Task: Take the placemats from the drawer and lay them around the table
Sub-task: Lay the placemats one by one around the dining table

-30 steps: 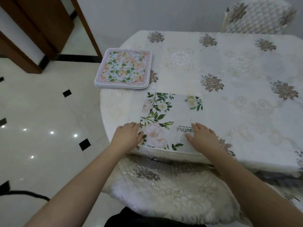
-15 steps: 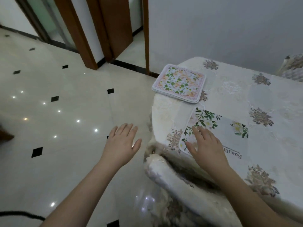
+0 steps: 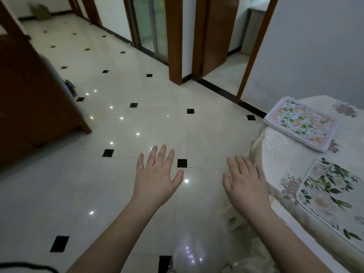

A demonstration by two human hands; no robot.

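A white placemat with green leaves and pale flowers (image 3: 331,196) lies flat near the table's edge at the right. Beyond it a stack of pink-bordered floral placemats (image 3: 301,123) rests on the table corner. The table (image 3: 275,146) wears a cream lace cloth. My left hand (image 3: 157,178) hovers over the floor with fingers spread, holding nothing. My right hand (image 3: 244,182) is also spread and empty, just left of the table's edge and apart from the leafy placemat.
Glossy cream floor tiles with small black diamonds (image 3: 182,163) fill the left and centre. A brown wooden cabinet (image 3: 29,99) stands at the left. Wooden door frames (image 3: 175,40) and an open doorway lie ahead. A grey wall rises behind the table.
My view has swung left, away from the table toward the floor. My right hand has lifted off the leafy placemat, and both hands now hang over the floor.
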